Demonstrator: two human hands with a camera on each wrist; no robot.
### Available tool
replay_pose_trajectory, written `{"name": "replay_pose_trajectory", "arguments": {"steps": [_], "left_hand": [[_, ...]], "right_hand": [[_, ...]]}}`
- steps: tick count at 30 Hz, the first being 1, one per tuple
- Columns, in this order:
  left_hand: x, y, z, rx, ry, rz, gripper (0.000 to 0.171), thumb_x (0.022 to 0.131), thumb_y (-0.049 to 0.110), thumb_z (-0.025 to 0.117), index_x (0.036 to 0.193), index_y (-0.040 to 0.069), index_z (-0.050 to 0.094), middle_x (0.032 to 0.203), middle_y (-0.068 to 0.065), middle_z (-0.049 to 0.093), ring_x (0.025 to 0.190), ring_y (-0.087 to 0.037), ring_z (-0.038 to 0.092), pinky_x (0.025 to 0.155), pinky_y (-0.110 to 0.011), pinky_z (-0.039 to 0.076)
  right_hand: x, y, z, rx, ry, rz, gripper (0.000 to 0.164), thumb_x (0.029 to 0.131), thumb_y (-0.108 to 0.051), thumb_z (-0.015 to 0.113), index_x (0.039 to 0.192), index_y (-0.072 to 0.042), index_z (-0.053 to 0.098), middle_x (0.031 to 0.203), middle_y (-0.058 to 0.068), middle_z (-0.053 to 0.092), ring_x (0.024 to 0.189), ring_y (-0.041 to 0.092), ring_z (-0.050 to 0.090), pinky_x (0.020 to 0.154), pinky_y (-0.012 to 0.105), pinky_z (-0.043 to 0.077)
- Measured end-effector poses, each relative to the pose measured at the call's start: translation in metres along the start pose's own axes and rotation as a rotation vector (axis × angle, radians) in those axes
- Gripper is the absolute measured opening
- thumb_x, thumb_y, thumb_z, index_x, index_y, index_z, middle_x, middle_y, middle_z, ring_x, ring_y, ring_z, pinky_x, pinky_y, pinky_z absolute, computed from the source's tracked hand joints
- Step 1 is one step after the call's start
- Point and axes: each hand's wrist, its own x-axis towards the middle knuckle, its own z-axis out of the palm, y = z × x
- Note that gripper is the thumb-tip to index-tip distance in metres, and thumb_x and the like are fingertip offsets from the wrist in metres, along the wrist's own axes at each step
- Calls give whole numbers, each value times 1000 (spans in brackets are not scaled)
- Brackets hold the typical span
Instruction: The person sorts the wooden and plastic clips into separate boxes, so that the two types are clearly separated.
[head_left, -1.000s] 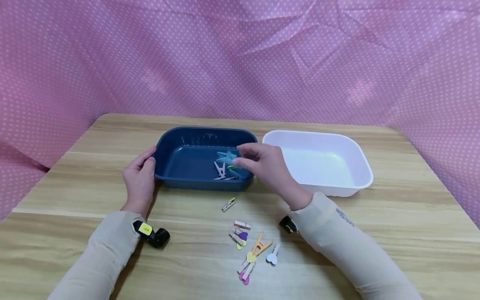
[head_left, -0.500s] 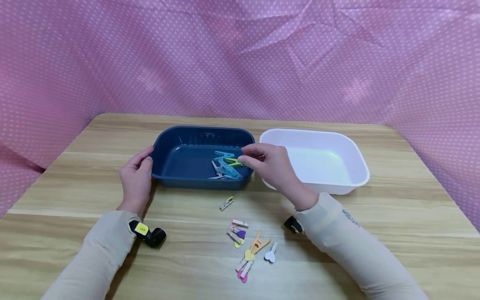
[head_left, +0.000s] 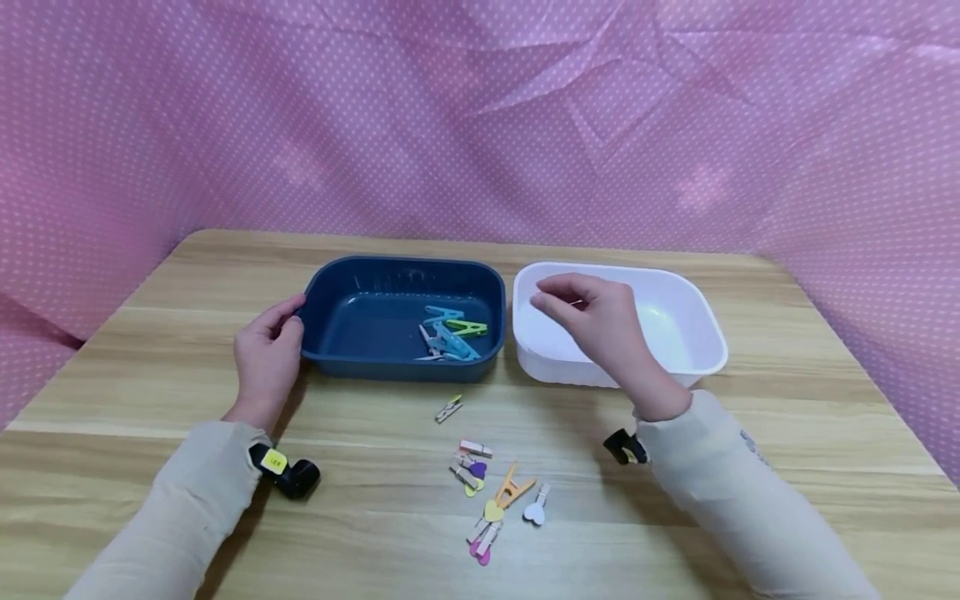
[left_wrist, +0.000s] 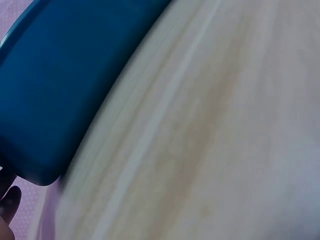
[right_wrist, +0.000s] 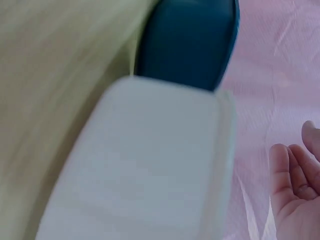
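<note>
The dark blue basin [head_left: 367, 333] is plastic, round-cornered and glossy inside; the left hand [head_left: 266, 354] pinches its left rim. At its right end, blue clips [head_left: 453, 342] and a green clip [head_left: 467, 327] overlap. Just right of it stands a smooth white basin [head_left: 667, 321], with the right hand [head_left: 592, 321] above, fingers curved, bearing nothing visible, a narrow gap to the thumb. In front of the dark blue basin, heart-trimmed wooden pegs [head_left: 486, 540] and an orange clip [head_left: 521, 491] scatter the wood-grained counter [head_left: 360, 517]; behind hangs creased, dotted pink cloth [head_left: 480, 150].

Pink white-dotted cloth [head_left: 390, 142], creased near the top, hanging behind a pale wood-grain table [head_left: 165, 342], rounded far corners.
</note>
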Motion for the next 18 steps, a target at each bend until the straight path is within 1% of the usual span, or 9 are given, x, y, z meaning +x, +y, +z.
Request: {"name": "replay_pose_trajectory", "arguments": {"steps": [4,6,9,12,13,15,18], "left_hand": [[-2,0,-1,-6,28,66,36,95,20,46,130,18,55,130,-4,57,106,-5,52,89,-14,45],[-3,0,-1,-16,50,114,36,95,20,47,131,17,54,128,-7,57,105,-5,54,88,-13,45],[-4,2,-3,-40,62,154,37,95,20,49,132,16,52,128,-8,56,108,-8,54,92,-17,44],[-6,7,-6,-35,62,195,39,94,19,50,133,18,51,133,-4,52,115,-12,48,99,-21,40],[-7,9,-6,-27,66,230,39,93,17,51,132,17,52,133,-3,51,116,-13,47,100,-23,39],[-9,13,-7,-4,79,326,39,90,12,54,130,15,54,133,-3,51,117,-12,45,99,-23,37],[-13,20,-6,14,96,513,39,84,1,58,123,7,58,129,-7,52,115,-9,44,95,-20,36]], "right_hand": [[-3,8,-19,-7,78,46,20,84,-21,68,96,-6,72,83,6,71,68,5,60,56,15,46],[-5,12,-29,-6,113,76,21,84,-23,68,95,-6,72,78,4,69,64,2,58,51,15,43],[-9,18,-43,-11,144,114,23,86,-24,66,95,-4,72,72,-5,65,62,1,56,48,15,40],[-13,25,-57,-37,162,155,27,87,-26,64,98,-3,71,70,-15,61,63,1,55,48,15,39],[-14,27,-61,-48,168,171,28,88,-27,63,99,-3,70,70,-18,60,63,1,55,48,15,39],[-16,32,-69,-70,184,207,30,88,-29,62,101,-2,69,70,-22,58,65,1,56,49,15,40],[-17,40,-80,-78,204,259,33,89,-31,61,103,-1,68,70,-26,57,66,-2,57,51,13,41]]}}
